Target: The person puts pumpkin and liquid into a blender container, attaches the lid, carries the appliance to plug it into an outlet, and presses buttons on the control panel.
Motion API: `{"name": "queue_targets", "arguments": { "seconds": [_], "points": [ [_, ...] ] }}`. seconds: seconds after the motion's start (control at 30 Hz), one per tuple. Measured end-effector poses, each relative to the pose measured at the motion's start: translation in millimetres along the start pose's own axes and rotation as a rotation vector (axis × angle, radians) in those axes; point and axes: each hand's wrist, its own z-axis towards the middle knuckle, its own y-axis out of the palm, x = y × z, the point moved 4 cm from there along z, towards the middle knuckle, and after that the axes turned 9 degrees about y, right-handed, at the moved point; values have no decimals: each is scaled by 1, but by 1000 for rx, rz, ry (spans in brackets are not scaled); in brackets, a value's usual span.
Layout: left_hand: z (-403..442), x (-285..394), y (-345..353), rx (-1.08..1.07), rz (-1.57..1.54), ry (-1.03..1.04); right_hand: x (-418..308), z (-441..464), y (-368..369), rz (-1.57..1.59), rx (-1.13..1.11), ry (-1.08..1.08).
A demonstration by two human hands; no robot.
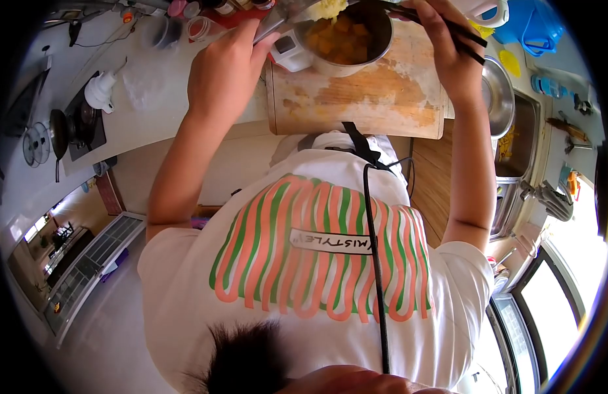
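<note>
Left hand (222, 71)'s fingers grip a metal tool (271, 25), right hand (457, 62)'s, chopsticks (471, 38); a careless tilt could spill mash (327, 9) outside the pot (346, 70)

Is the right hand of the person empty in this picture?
No, the right hand is holding two long, thin, black chopsticks.

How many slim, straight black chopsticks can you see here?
2. The right hand holds both: the upper chopstick's rear end sticks out above the lower chopstick's. Others could be hidden.
</note>
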Motion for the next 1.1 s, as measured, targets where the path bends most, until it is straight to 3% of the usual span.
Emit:
{"name": "queue_targets", "arguments": {
  "seconds": [0.1, 0.2, 0.37, 0.5, 0.6, 0.73, 0.8, 0.9, 1.03, 1.1],
  "points": [
    [-1, 0, 2, 4, -4, 3, -2, -5, -5, 81, 72, -9],
    [0, 1, 2, 23, -53, 8, -8, -7, -2, -108, 48, -66],
    [-2, -3, 3, 20, -61, -9, -1, -15, -13, 38, 107, 36],
    [-2, -6, 3, 6, -94, -64, -8, -17, -11, -167, 127, -209],
    [-1, -8, 3, 8, -78, -63, 18, -32, -17, -34, 3, -46],
    [-2, -6, 3, 44, -116, -27, 18, -36, -25, 204, 56, -29],
    [-2, -6, 3, 51, -115, -6, 15, -39, -27, -2, 148, -32],
    [-1, -10, 4, -7, -166, -89, 26, -42, -22, 214, 76, 72],
    [0, -13, 6, -6, -159, -74, 12, -37, -29, 99, 61, -54],
    [1, -14, 7, -18, -180, -71, -4, -32, -22, 39, 89, 67]
  ]
}}
